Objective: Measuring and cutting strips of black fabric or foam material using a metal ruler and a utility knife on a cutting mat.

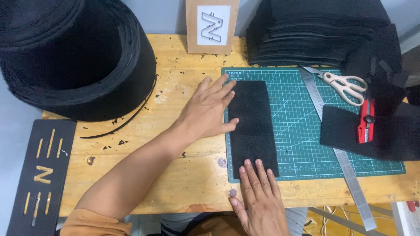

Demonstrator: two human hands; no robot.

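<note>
Both hands lie flat and open, grasping nothing: the left hand [209, 109] presses its fingertips on the upper left edge of a black felt rectangle [251, 126], and the right hand [259, 199] rests its fingertips on the lower end. The felt lies on the left part of a green cutting mat [297, 113] on a wooden table [175, 175]. A big roll of black felt [74, 57] sits at the far left, cut off by the frame. A stack of felt sheets [319, 30] stands behind the mat. A steel ruler [339, 153] crosses the mat. Scissors [343, 85] and a red utility knife [366, 120] lie to the right. No container shows.
</note>
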